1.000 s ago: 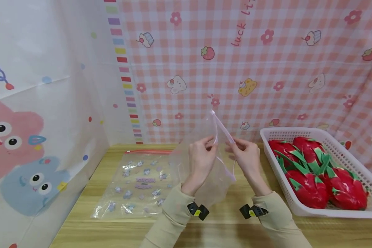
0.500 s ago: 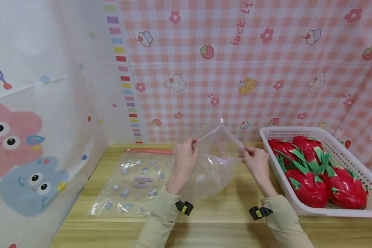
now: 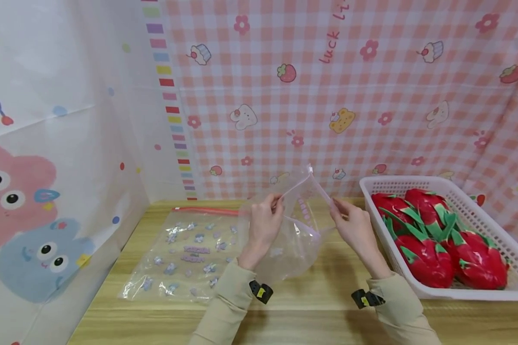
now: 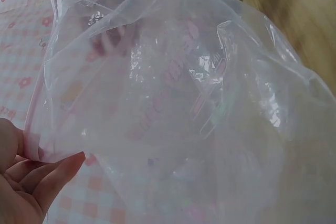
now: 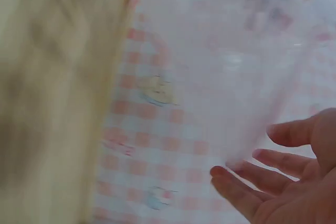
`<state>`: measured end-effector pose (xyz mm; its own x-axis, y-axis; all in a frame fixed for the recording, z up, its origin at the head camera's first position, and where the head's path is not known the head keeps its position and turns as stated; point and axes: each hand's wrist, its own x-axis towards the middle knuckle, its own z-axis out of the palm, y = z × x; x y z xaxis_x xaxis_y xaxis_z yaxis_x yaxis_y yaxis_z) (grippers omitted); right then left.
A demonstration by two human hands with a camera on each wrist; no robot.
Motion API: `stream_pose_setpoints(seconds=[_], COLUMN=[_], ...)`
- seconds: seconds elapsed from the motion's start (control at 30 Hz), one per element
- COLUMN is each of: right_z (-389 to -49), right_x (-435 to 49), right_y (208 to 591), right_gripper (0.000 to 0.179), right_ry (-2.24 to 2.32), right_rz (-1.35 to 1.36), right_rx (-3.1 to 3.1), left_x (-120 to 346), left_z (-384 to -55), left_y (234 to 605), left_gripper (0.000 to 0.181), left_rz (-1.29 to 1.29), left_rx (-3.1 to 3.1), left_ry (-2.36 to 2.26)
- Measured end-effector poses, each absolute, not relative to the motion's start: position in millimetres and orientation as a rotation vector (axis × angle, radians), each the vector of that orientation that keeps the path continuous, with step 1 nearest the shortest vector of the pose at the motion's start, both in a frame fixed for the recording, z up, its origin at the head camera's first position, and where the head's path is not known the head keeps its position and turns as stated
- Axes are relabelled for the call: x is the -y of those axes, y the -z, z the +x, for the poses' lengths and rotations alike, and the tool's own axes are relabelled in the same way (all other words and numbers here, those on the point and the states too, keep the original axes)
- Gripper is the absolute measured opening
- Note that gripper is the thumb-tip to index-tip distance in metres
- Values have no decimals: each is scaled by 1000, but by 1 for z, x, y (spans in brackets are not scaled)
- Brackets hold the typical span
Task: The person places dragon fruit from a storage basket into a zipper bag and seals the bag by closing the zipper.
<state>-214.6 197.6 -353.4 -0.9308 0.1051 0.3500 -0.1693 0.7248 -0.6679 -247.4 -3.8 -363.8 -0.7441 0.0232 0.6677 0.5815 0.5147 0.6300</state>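
A clear plastic zip bag [image 3: 285, 254] with a pale pink rim hangs in the air over the table, its mouth spread wide. At the left side of the mouth, my left hand [image 3: 265, 223] pinches the rim between thumb and fingers. My right hand [image 3: 356, 227] is at the opposite side of the mouth. In the blurred right wrist view, the right thumb and fingers [image 5: 294, 132] stand apart, with the tips right at the rim. Pink lettering shows through the plastic in the left wrist view.
Flat on the table [image 3: 311, 321] at left lies another clear bag [image 3: 177, 278] with a red zip and printed figures. On the right stands a white perforated basket [image 3: 496, 218] with several red dragon fruits [image 3: 427, 263]. A pink checked cloth [image 3: 259, 86] hangs behind.
My hands have moved apart from the middle and the bag's mouth has opened wide. In the last half second the left hand shifted slightly right, and the right fingertips moved slightly up and left.
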Motion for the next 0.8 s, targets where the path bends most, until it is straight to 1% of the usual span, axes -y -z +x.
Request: stream_pose_setpoints(seconds=[0.2,0.3,0.4,0.5,0.6,0.7,0.8], right_z=[-195,-190,-191,-194,-194,-187,-179], right_x=[-215,-239,-274,-318,-364,-402,-427], right_y=[306,289,280,281,290,307,329], right_gripper=[44,44,47,48,55,68,82], right_ry=[-817,-676,-559,-462,-384,-334,-289], right_rz=[177,178,152,109,-6,-184,-287], right_rx=[2647,2694,2759,2825,2917,3014,3076], left_x=[1,1,1,1,2,2,3], left_z=[-247,-247,-247,-246,-247,-247,-246], left_y=[366,366,365,364,364,364,364], left_gripper=[17,17,17,18,19,19,19], left_rz=[-468,-469,-473,-475,-479,-489,-492], left_rx=[2170,2166,2168,2176,2177,2172,2168], left_ry=[1210,1214,1227,1232,1243,1250,1251])
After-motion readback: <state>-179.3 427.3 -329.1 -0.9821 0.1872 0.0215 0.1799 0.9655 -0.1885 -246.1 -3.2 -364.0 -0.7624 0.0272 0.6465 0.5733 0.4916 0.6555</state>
